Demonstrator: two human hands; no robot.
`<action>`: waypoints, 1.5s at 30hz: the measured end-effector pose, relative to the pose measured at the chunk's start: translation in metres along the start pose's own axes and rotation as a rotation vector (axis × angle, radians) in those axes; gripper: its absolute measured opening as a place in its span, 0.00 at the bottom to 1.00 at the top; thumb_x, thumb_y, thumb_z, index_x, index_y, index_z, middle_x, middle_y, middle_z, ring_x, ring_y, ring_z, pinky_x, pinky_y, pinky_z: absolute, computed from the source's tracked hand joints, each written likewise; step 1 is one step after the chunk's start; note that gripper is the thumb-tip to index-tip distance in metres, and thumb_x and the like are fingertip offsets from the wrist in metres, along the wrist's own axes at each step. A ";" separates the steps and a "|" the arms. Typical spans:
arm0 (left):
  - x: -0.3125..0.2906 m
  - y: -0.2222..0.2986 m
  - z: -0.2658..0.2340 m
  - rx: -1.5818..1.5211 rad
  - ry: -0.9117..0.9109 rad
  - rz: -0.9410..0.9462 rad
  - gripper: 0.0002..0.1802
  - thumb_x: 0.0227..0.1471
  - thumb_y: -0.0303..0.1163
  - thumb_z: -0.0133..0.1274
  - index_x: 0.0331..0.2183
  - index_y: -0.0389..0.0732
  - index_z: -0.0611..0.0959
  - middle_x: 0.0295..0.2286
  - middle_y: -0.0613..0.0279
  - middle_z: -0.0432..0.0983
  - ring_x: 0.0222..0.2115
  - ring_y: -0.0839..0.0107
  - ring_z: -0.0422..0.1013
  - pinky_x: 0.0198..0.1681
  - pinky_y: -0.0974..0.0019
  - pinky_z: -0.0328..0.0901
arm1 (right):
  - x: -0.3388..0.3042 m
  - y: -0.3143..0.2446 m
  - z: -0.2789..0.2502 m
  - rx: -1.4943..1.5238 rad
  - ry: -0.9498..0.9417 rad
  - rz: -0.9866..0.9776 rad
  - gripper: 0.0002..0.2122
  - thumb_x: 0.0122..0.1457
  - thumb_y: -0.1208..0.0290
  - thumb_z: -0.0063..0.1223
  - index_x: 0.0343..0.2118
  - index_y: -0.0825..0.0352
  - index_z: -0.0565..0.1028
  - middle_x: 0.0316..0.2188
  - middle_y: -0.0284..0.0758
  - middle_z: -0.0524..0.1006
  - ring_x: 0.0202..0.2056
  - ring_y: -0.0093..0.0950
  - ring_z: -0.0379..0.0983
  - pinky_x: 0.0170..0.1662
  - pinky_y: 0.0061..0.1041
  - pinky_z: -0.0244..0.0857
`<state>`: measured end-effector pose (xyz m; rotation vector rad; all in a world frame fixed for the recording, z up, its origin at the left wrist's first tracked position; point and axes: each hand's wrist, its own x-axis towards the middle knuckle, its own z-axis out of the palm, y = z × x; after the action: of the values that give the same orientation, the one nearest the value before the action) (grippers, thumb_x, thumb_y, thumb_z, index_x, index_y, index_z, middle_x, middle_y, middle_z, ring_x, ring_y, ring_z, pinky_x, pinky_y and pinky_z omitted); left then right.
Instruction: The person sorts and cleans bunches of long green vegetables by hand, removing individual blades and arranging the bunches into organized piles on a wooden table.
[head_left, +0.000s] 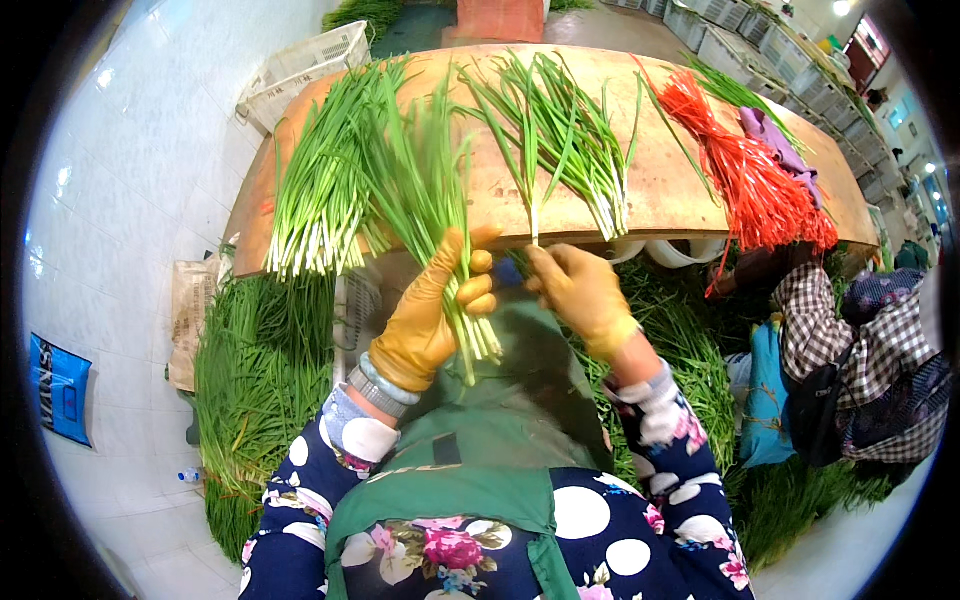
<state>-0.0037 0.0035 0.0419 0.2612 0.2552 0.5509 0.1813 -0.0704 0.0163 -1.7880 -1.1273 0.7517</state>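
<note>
Our left hand (425, 325) wraps its fingers (475, 290) round green stalks (425, 185); our right hand (588, 298) pinches pale stem ends (534, 226): we should grip lightly, bases level

yellow-gloved left hand (424, 318) in a curled grip, right hand (585, 300) in a fingertip pinch, forearms (312, 478) angled inward
</note>
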 end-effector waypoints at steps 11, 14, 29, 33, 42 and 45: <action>0.000 -0.020 -0.015 0.626 0.172 0.077 0.20 0.55 0.34 0.57 0.48 0.36 0.77 0.36 0.63 0.79 0.30 0.81 0.73 0.28 0.79 0.67 | -0.084 0.003 0.006 0.142 -0.223 -0.048 0.07 0.57 0.70 0.55 0.29 0.69 0.76 0.21 0.42 0.75 0.21 0.31 0.71 0.28 0.30 0.66; 0.007 -0.031 -0.018 0.586 0.199 0.029 0.19 0.54 0.33 0.58 0.47 0.36 0.79 0.33 0.64 0.80 0.30 0.81 0.74 0.28 0.81 0.66 | -0.078 0.006 0.016 0.251 -0.046 -0.166 0.07 0.59 0.70 0.53 0.29 0.69 0.75 0.19 0.37 0.74 0.20 0.26 0.70 0.26 0.26 0.64; 0.015 -0.022 -0.022 0.346 0.276 0.150 0.13 0.55 0.33 0.56 0.41 0.38 0.80 0.34 0.62 0.78 0.38 0.65 0.76 0.44 0.58 0.73 | -0.134 0.098 -0.047 -0.613 0.004 0.162 0.07 0.56 0.69 0.55 0.25 0.67 0.75 0.21 0.39 0.76 0.23 0.34 0.74 0.27 0.29 0.67; 0.017 -0.016 -0.026 0.214 0.242 0.013 0.14 0.58 0.34 0.52 0.43 0.37 0.78 0.34 0.59 0.77 0.36 0.65 0.76 0.41 0.60 0.74 | -0.125 0.084 -0.078 -0.980 -0.060 0.124 0.08 0.56 0.66 0.56 0.27 0.65 0.75 0.25 0.38 0.78 0.26 0.39 0.75 0.28 0.33 0.68; 0.006 0.007 0.000 -0.105 -0.087 -0.102 0.17 0.61 0.28 0.47 0.48 0.28 0.71 0.21 0.72 0.55 0.16 0.83 0.52 0.18 0.76 0.50 | 0.019 -0.023 -0.066 -0.944 0.333 -0.523 0.10 0.52 0.64 0.57 0.28 0.66 0.73 0.24 0.41 0.75 0.28 0.43 0.74 0.31 0.37 0.68; 0.000 0.017 0.003 -0.076 -0.062 -0.042 0.14 0.60 0.29 0.49 0.45 0.31 0.74 0.24 0.68 0.62 0.18 0.81 0.56 0.20 0.76 0.54 | 0.030 -0.021 -0.064 -0.978 0.285 -0.182 0.09 0.52 0.64 0.57 0.28 0.64 0.73 0.25 0.43 0.76 0.28 0.45 0.74 0.32 0.42 0.67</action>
<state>-0.0111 0.0166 0.0497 0.1985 0.1789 0.5088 0.2381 -0.0609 0.0620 -2.4076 -1.5636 -0.2462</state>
